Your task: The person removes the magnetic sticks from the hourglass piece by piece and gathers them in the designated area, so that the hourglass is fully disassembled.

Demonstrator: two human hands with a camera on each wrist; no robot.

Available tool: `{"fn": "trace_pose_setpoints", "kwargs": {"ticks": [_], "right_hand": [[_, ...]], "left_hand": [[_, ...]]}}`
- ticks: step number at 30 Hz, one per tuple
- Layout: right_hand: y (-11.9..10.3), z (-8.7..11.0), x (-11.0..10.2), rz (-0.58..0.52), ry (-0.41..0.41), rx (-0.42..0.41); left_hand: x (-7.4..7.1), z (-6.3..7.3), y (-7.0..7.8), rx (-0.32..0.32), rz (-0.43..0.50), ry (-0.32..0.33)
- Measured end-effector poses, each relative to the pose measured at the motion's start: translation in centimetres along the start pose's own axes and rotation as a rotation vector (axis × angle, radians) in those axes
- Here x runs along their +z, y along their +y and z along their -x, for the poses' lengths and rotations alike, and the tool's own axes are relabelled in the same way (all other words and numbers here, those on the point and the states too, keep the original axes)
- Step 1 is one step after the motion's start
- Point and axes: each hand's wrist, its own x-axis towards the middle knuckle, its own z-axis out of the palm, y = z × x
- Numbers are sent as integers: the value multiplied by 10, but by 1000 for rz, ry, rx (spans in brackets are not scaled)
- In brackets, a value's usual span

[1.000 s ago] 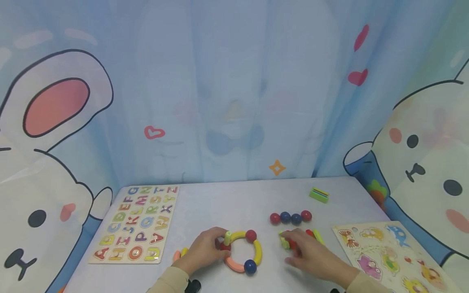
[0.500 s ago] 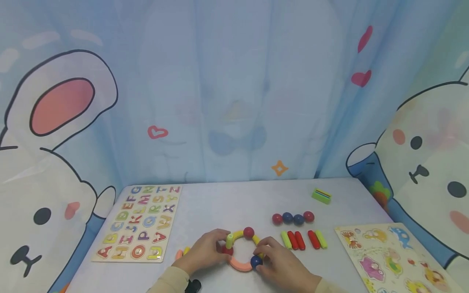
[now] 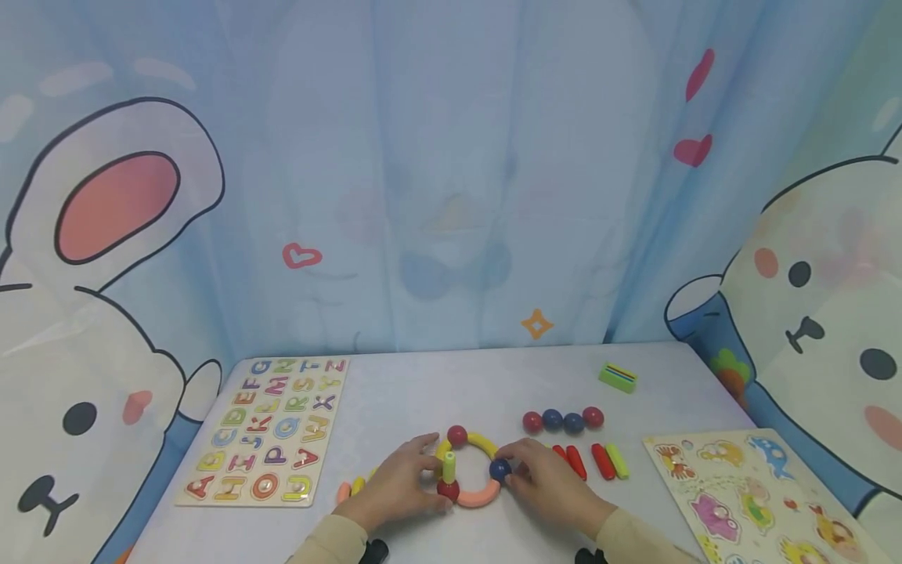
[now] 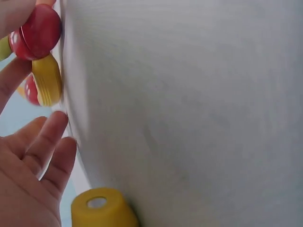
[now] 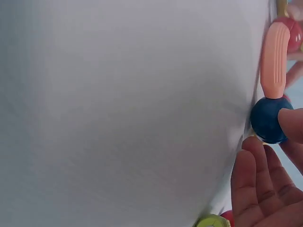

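A ring of curved sticks and balls lies on the table in front of me. My left hand (image 3: 400,483) pinches its near-left red ball (image 3: 447,490), from which a light green rod (image 3: 449,468) stands upright. On the ring's right side, my right hand (image 3: 553,484) holds the blue ball (image 3: 499,470) between thumb and fingers. An orange curved stick (image 5: 274,61) joins these two balls along the near side. Yellow curved sticks (image 3: 483,444) run along the far side to another red ball (image 3: 457,435). In the left wrist view, the other left fingers spread apart from the ring.
Red rods (image 3: 603,461) and green rods (image 3: 617,460) lie right of the ring, behind them a row of red and blue balls (image 3: 553,421). A green block (image 3: 618,377) sits farther back. An alphabet board (image 3: 264,439) lies left, an animal puzzle board (image 3: 747,486) right. Orange and yellow pieces (image 3: 344,492) lie by the left hand.
My right hand has left the rods on the right and taken hold of the blue ball. The ring has turned counterclockwise, its blue ball swinging away from me. The left hand kept its red ball.
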Motion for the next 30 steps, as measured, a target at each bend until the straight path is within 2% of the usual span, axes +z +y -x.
{"fn": "trace_pose_setpoints", "kwargs": {"ticks": [5, 7, 9, 12, 15, 17, 21, 30], "right_hand": [[-6, -6, 1, 6, 72, 27], [-13, -4, 3, -30, 111, 3], [-22, -2, 6, -102, 110, -49], [-35, 2, 12, -261, 25, -147], [-43, 2, 20, -365, -76, -189], [-45, 0, 25, -391, -100, -187], [-47, -4, 32, -404, -95, -162], [-49, -9, 35, -481, -143, -117]], "left_hand": [[2, 1, 2, -18, -22, 5], [3, 1, 2, -28, -27, 6], [4, 1, 2, -30, -39, 10], [4, 1, 2, 3, -73, 34], [5, 1, 1, 41, -87, 57], [6, 2, 1, 53, -89, 60], [7, 2, 1, 52, -86, 56], [5, 3, 2, 21, -85, 42]]}}
